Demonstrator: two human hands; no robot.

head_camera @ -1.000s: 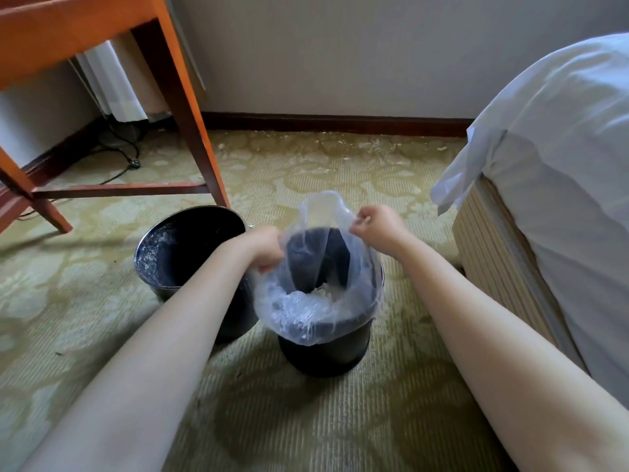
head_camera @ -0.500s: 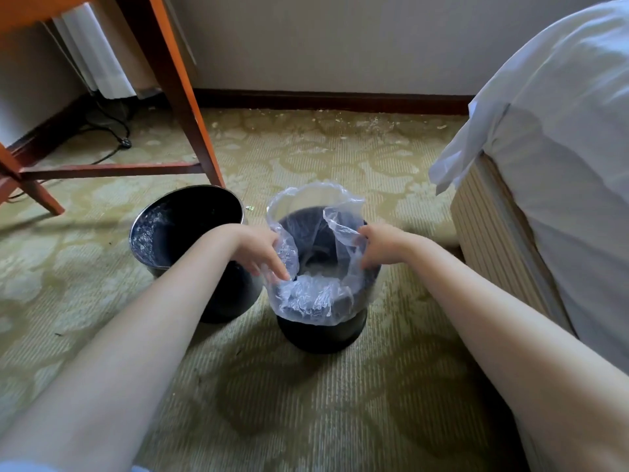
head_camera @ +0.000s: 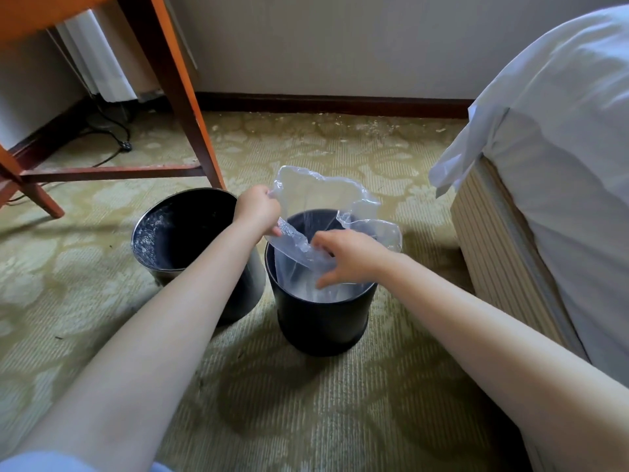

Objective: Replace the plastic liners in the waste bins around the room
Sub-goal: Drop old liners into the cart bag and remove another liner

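Two dark bins stand close together on the carpet (head_camera: 306, 420), between a desk leg (head_camera: 183, 97) and the bed (head_camera: 561, 131). The left grip (head_camera: 257, 209) pinches the clear liner (head_camera: 320, 192) by its raised edge. The right grip (head_camera: 350, 258) clutches a fold over the right-hand bin (head_camera: 323, 321). The left-hand bin (head_camera: 177, 229) stands beside it.

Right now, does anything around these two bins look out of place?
The clear plastic liner is bunched between the left hand and right hand, not folded over the rim of the right black round bin. Pale crumbs litter the green patterned carpet along the baseboard.
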